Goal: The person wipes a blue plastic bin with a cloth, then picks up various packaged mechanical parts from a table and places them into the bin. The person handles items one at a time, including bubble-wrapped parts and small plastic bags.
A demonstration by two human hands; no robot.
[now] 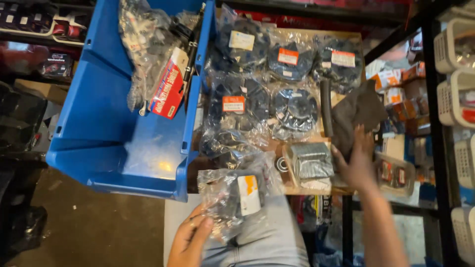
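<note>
My left hand (pixel 190 237) grips a clear plastic bag (pixel 232 198) holding a dark part and bearing a white and orange label, near my lap. Over at the table's right side, my right hand (pixel 357 160) reaches onto a dark grey cloth (pixel 358 111), fingers spread on its lower edge. Just left of that hand lies a silver-grey wrapped packet (pixel 310 160). Several bagged round black parts (pixel 247 104) with orange labels cover the wooden tabletop beyond.
A big blue plastic bin (pixel 99 109) stands at the left with bagged parts and a red and white box (pixel 170 89) inside. A black tube (pixel 326 106) lies beside the cloth. Black shelving with white baskets (pixel 457 74) rises at the right.
</note>
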